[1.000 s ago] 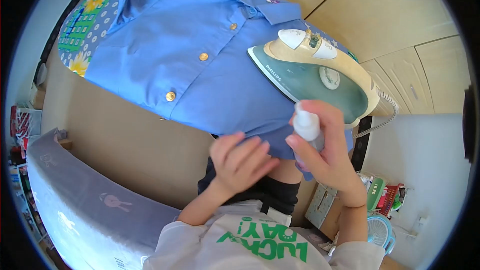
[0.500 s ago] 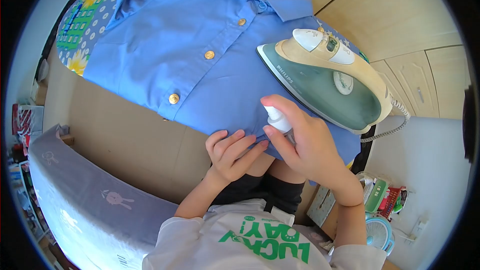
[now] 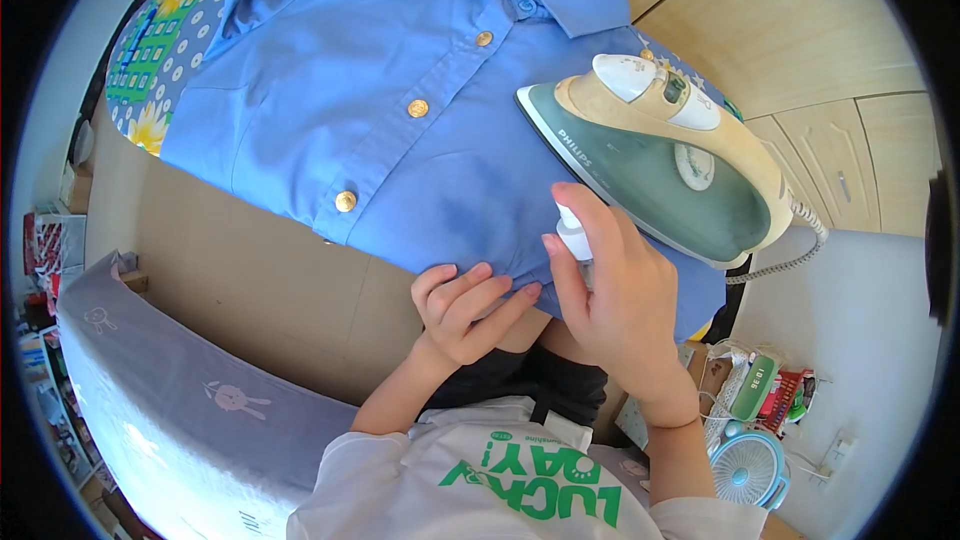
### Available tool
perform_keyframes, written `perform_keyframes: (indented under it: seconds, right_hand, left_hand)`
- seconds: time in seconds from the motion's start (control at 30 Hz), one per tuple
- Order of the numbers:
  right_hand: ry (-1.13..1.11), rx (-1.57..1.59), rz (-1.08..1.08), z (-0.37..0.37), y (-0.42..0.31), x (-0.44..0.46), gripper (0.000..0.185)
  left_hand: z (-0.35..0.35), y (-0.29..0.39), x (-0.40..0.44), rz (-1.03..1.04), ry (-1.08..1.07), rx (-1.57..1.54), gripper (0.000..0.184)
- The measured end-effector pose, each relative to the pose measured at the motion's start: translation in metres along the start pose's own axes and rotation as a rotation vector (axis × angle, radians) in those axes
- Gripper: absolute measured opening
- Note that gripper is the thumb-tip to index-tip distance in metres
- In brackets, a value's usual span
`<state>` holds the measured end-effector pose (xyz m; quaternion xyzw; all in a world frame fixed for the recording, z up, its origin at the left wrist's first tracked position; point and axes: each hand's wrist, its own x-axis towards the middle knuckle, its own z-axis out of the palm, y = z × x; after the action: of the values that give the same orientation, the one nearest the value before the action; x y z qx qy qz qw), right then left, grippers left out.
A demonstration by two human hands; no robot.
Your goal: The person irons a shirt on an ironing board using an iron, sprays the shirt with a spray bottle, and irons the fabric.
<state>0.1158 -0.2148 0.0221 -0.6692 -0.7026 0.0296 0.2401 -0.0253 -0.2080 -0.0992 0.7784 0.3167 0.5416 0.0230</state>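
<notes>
Okay, from where I'm standing: blue shirt spread over a patterned ironing board, gold buttons running down it. Right hand has its fingers wrapped round a small spray bottle, index finger up at the white top, just above the shirt's near edge. Bottle looks light and hard, maybe slick if wet; best hold is round the body, top left free for one finger. Left hand is on the shirt's near edge, fingers bent and close together; can't tell if they pinch the cloth or only rest on it. Cloth looks soft, thin, easily creased, so take it flat by the hem. Darker patch beside those fingers, probably damp. Iron sits on the shirt to the right, likely heavy, possibly hot: handle only, minding the cord.
</notes>
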Motion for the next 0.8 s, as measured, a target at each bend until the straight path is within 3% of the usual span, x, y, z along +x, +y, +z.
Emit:
perform_keyframes:
  seconds: [0.8]
  right_hand:
    - [0.089,-0.02,0.027,0.0021,-0.0076,-0.0023,0.032]
  left_hand:
    - [-0.0047,-0.0004,0.0,-0.011,-0.054,-0.002,0.02]
